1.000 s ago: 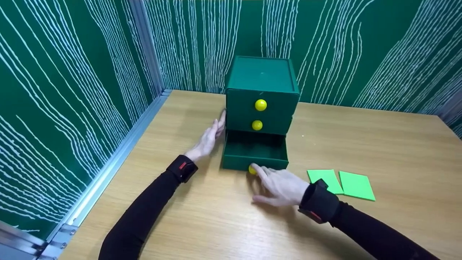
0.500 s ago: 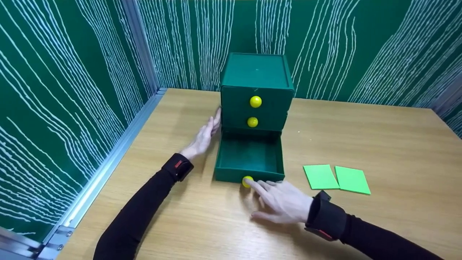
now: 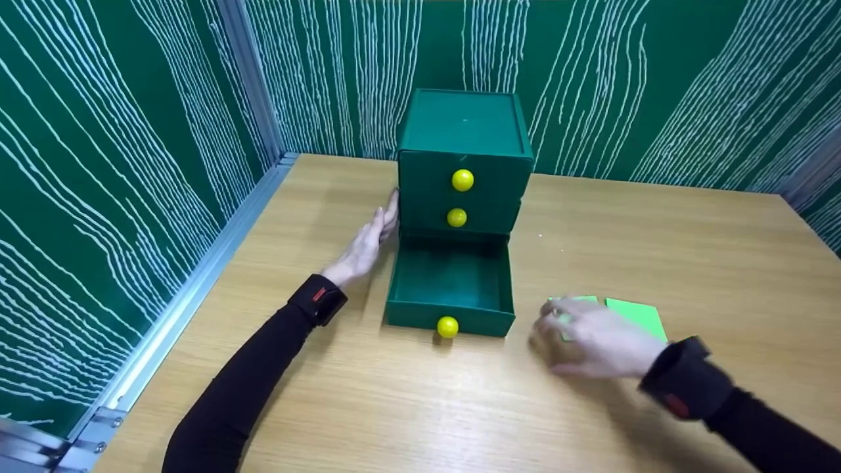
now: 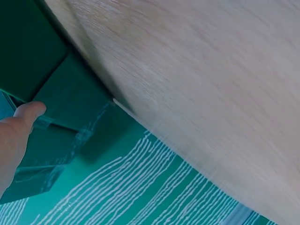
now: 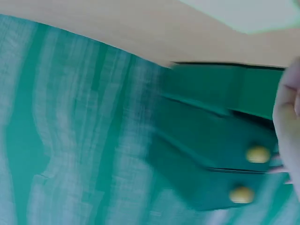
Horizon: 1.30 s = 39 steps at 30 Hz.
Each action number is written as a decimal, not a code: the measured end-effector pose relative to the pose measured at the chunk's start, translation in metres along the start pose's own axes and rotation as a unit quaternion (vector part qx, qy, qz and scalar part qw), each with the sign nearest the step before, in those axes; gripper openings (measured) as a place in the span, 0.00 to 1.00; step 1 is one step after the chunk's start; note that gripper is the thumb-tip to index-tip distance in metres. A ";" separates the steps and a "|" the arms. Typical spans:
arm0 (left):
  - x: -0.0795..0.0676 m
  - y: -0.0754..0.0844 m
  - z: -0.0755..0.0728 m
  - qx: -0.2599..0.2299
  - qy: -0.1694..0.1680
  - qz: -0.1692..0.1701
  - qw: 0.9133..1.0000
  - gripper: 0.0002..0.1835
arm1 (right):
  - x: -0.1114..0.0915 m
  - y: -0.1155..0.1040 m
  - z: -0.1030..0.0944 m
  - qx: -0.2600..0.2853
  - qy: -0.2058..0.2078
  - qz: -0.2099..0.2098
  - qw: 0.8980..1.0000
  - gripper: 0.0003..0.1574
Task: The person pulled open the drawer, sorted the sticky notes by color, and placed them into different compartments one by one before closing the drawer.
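Observation:
A dark green drawer cabinet [image 3: 466,121] with yellow ball knobs stands on the table. Its bottom drawer [image 3: 407,314] is pulled out and bare inside; the knob [image 3: 447,326] on it is free of any hand. My left hand [image 3: 361,249] lies with extended fingers along the cabinet's left side, its thumb against the wall in the left wrist view. Blurred by motion, my right hand [image 3: 601,338] is over two bright green square sheets, fingers loosely bent. It largely covers the left sheet [image 3: 585,299] and overlaps the right sheet [image 3: 637,315].
The wooden table [image 3: 368,407] runs on in front of and to the right of the cabinet. Green walls [image 3: 447,46] with white wavy lines close off the back and left, with a metal rail [image 3: 190,282] along the left edge.
The bottom drawer came further out, drawn by my right hand. That hand has since let go of the knob and moved right to the green sheets. My left hand stays on the cabinet.

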<state>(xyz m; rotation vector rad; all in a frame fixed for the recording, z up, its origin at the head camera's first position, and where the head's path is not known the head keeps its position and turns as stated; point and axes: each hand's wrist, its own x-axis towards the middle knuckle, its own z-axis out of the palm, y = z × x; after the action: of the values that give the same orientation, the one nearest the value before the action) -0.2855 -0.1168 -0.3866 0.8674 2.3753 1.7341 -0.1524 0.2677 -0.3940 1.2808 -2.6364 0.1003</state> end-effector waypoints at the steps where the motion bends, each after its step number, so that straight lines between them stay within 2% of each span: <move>1: 0.000 0.001 0.000 0.000 0.000 -0.001 1.000 0.32 | -0.003 0.009 -0.003 0.005 -0.023 0.027 0.999 0.41; 4: 0.001 0.002 -0.001 0.000 0.000 -0.002 1.000 0.31 | -0.010 0.033 -0.010 0.041 -0.087 0.104 0.990 0.53; 6: 0.001 0.002 -0.001 0.002 0.001 -0.004 1.000 0.31 | -0.014 0.046 -0.011 0.071 -0.117 0.133 0.982 0.55; 9: 0.001 0.002 -0.001 0.004 -0.001 -0.005 1.000 0.31 | -0.017 0.057 -0.010 0.110 -0.138 0.146 0.973 0.51; 11: 0.001 0.002 0.000 0.003 -0.001 -0.004 1.000 0.31 | -0.017 0.058 -0.009 0.123 -0.140 0.142 0.972 0.45; 14: 0.001 0.002 0.000 0.002 0.001 -0.004 1.000 0.31 | -0.014 0.055 -0.011 0.113 -0.127 0.130 0.977 0.38; 21: 0.002 0.003 -0.001 0.013 0.003 0.000 1.000 0.31 | -0.001 0.039 -0.022 0.064 -0.108 0.100 0.987 0.37; 27: 0.001 0.001 -0.002 0.015 0.003 0.002 1.000 0.32 | 0.016 0.030 -0.037 0.065 -0.047 0.078 0.994 0.34; 33: 0.000 0.001 -0.001 0.019 0.008 0.005 1.000 0.31 | 0.041 0.025 -0.054 0.062 0.016 0.029 0.998 0.33; 39: 0.001 -0.001 0.001 0.006 0.012 0.006 1.000 0.31 | 0.078 0.017 -0.060 0.066 0.004 0.030 0.997 0.33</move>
<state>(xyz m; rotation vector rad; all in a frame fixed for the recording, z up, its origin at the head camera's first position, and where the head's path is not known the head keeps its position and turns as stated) -0.2862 -0.1158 -0.3874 0.8695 2.4027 1.7473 -0.2033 0.2273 -0.3177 1.2365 -2.7021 0.2942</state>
